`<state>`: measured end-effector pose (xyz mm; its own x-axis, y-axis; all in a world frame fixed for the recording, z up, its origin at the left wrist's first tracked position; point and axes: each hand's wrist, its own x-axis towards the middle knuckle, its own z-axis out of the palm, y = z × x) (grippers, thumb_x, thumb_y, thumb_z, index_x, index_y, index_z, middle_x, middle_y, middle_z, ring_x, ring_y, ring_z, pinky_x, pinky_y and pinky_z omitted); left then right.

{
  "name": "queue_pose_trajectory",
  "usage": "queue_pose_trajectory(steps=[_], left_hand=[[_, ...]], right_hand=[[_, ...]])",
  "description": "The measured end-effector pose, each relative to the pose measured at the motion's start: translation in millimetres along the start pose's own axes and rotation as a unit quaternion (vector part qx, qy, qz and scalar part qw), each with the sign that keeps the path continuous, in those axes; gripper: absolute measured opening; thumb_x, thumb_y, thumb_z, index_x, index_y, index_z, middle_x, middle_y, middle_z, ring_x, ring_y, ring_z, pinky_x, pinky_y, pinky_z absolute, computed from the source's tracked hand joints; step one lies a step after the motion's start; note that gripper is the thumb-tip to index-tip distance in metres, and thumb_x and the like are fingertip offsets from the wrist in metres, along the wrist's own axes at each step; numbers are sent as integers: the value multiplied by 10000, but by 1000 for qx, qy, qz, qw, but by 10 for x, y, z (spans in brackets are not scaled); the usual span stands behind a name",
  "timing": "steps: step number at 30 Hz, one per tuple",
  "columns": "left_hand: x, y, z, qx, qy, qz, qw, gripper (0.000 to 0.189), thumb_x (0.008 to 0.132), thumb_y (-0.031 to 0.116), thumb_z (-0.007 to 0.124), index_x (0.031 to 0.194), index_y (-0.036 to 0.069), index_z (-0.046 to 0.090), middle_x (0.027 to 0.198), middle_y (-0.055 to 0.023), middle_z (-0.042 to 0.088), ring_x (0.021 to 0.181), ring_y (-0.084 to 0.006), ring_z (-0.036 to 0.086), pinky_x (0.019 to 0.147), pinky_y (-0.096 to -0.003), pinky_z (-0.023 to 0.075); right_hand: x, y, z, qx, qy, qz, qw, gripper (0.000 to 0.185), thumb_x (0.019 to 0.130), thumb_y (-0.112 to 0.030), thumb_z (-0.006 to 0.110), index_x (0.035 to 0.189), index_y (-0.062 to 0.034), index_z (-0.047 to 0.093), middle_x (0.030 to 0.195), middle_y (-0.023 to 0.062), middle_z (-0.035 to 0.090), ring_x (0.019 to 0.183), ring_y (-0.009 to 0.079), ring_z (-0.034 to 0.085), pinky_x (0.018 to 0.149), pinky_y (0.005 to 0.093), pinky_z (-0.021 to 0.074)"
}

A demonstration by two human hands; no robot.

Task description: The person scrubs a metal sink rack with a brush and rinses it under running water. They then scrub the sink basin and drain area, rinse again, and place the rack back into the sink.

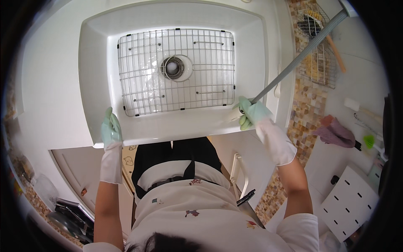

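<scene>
A white rectangular sink (pixel 192 124) lies before me with a wire bottom grid (pixel 214 67) in it. The grid's round opening sits around the drain (pixel 174 67). My right hand (pixel 252 111), in a green and white rubber glove, grips a pull-out spray head (pixel 236 114) at the sink's front right corner. From this hand a grey hose (pixel 299 58) runs taut to the upper right. My left hand (pixel 111 128), gloved alike, is at the front left corner of the sink with nothing seen in it.
On the right wall hang wire baskets (pixel 318 63) with a wooden-handled brush (pixel 335 52), a purple cloth (pixel 338 134) and a bright green brush (pixel 368 141). A white slotted panel (pixel 349 203) stands at lower right. Dark pans or lids (pixel 70 222) are at lower left.
</scene>
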<state>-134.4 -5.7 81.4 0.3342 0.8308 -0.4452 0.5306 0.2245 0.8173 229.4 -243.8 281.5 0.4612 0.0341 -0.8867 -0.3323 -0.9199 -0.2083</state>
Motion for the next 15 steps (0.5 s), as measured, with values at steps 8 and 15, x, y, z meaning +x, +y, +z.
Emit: queue_pose_trajectory(steps=[8, 15], left_hand=[[-154, 274, 21, 283, 53, 118, 950, 347, 994, 161, 423, 1283, -15, 500, 1048, -199, 643, 902, -297, 620, 821, -379, 480], [-138, 264, 45, 273, 71, 147, 948, 346, 997, 199, 415, 1250, -12, 524, 1125, -234, 635, 1015, -382, 619, 891, -414, 485]], right_hand=[[162, 277, -277, -13, 70, 10, 997, 404, 915, -376, 483, 897, -6, 645, 550, 113, 552, 385, 214, 522, 399, 309, 465], [260, 426, -441, -19, 97, 5, 995, 394, 928, -369, 492, 879, -4, 630, 527, 110, 536, 365, 211, 508, 360, 316, 451]])
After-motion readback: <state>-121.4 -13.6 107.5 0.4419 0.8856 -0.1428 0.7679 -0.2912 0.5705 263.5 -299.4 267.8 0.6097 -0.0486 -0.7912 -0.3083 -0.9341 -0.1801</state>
